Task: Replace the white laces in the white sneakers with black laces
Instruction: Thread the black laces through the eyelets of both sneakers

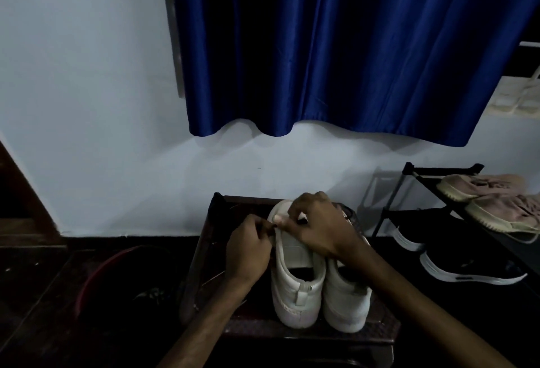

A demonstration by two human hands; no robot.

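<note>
Sneakers [295,290] are stood on the bench [292,334]. Grips of left hand [248,247] and right hand [320,228] are pinched on lace [303,221] at one sneaker's front.

Two sneakers stand side by side on a small table [257,326], with their heels at 6 o'clock, nearest the person. The left sneaker [295,288] touches the right sneaker [346,300], which is at its 3 o'clock. The left hand [248,247] and the right hand [318,224] hold the far end of the left sneaker, at 12 o'clock. A shoe rack [409,173] stands at 3 o'clock from the table, with shoes on two shelves. A tub [96,268] sits on the floor at 9 o'clock. The wall [87,104] is behind the table, and a curtain [336,46] hangs on it higher up.
</note>
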